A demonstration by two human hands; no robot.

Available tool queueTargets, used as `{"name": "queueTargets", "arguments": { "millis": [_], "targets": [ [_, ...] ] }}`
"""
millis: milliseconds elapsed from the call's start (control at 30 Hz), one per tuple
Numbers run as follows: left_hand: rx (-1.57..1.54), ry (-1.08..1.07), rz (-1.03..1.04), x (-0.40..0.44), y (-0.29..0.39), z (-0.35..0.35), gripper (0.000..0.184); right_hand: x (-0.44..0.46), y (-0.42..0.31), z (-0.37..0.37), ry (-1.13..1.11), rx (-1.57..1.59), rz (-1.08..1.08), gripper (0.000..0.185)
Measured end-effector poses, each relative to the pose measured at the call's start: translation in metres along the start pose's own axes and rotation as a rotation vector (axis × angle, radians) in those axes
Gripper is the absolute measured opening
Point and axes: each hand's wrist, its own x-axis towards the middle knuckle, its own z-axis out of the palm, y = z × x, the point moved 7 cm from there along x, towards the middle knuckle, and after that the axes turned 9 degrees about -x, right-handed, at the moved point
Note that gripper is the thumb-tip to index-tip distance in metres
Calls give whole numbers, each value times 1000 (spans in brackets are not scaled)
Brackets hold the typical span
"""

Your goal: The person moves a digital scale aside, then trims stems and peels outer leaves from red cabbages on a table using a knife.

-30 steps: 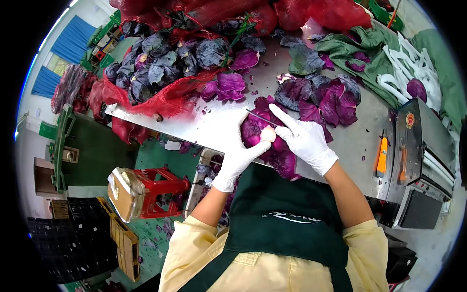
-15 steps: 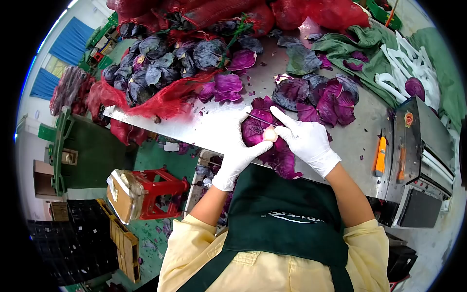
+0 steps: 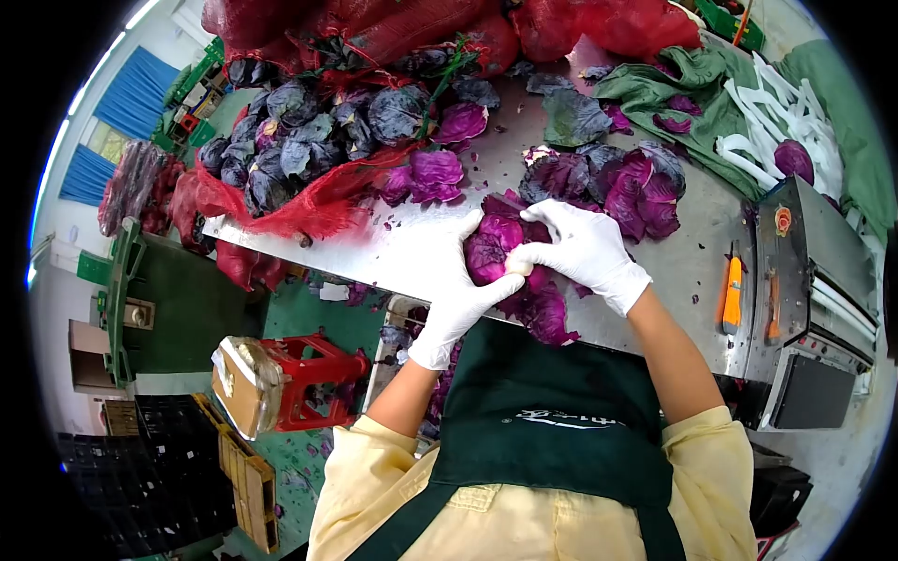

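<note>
A red cabbage (image 3: 488, 252) with its pale cut stem (image 3: 516, 268) facing up is between my two gloved hands at the table's near edge. My left hand (image 3: 451, 304) wraps its left side, with the thumb along the bottom near the stem. On the right, my right hand (image 3: 589, 257) has its fingers curled over the cabbage and its thumb pressed by the stem. No blade shows in either hand now; the right palm is hidden. Purple outer leaves (image 3: 547, 316) spread below the cabbage, overhanging the edge.
Whole red cabbages (image 3: 309, 145) spill from a red mesh bag (image 3: 281, 213) at the left. Loose leaves (image 3: 645, 192) are piled beyond my right hand. An orange cutter (image 3: 732, 292) lies at the right, beside a metal machine (image 3: 814, 271). A red stool (image 3: 318, 379) stands below left.
The dark thin blade seen at my right hand is no longer visible. My right fingers have curled inward, and the thumb has moved onto the stem. My left hand keeps its hold.
</note>
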Motion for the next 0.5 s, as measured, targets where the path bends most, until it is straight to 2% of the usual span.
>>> {"name": "queueTargets", "arguments": {
  "millis": [67,133,200,300,333,400,467,500],
  "targets": [
    [-10,-14,17,3,0,0,101,10,6,-4,193,0,-91,45],
    [79,-50,44,3,2,4,101,28,16,-14,171,-292,-11,40],
    [92,-67,61,0,6,6,101,47,43,-3,184,-378,9,41],
    [6,-127,104,3,-2,-8,98,51,84,33,-67,-25,202,43],
    [-150,-134,15,-2,-6,-15,97,48,91,36,-67,-24,204,43],
    [-179,-122,45,-1,-3,-32,96,39,102,30,32,-61,342,42],
    [-128,-71,37,-2,10,-36,95,31,94,31,-5,-59,367,44],
    [-13,-44,56,1,24,-32,95,24,73,22,159,-36,284,49]
  ]
}}
